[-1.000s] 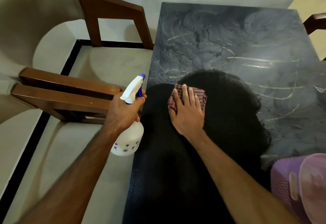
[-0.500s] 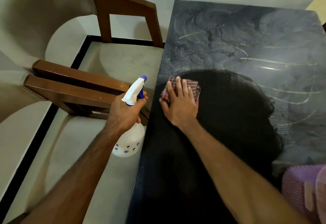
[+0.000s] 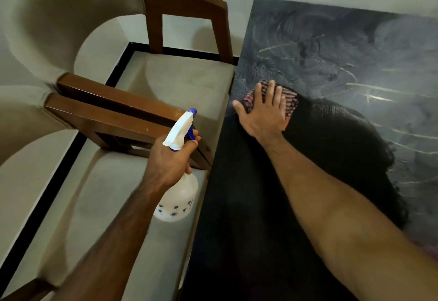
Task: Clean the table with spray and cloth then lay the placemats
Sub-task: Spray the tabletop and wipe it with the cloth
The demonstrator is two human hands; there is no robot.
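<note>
The dark table (image 3: 248, 229) fills the right side; its far part is smeared with pale wet swirls. My right hand (image 3: 263, 113) lies flat with spread fingers on a striped red cloth (image 3: 290, 102), pressing it onto the table near the left edge. My left hand (image 3: 169, 160) grips the neck of a white spray bottle (image 3: 176, 200) with a blue trigger, held off the table's left side above the floor. No placemats are in view.
Two wooden chairs with beige padded backs stand left of the table: one (image 3: 187, 16) close to its far left corner, another (image 3: 113, 113) just beyond the spray bottle. Beige floor tiles with a black border strip (image 3: 38, 208) lie below.
My right hand has slid the cloth away from me and leftwards along the table's left edge. The view has shifted left, and the purple thing at the lower right is out of frame.
</note>
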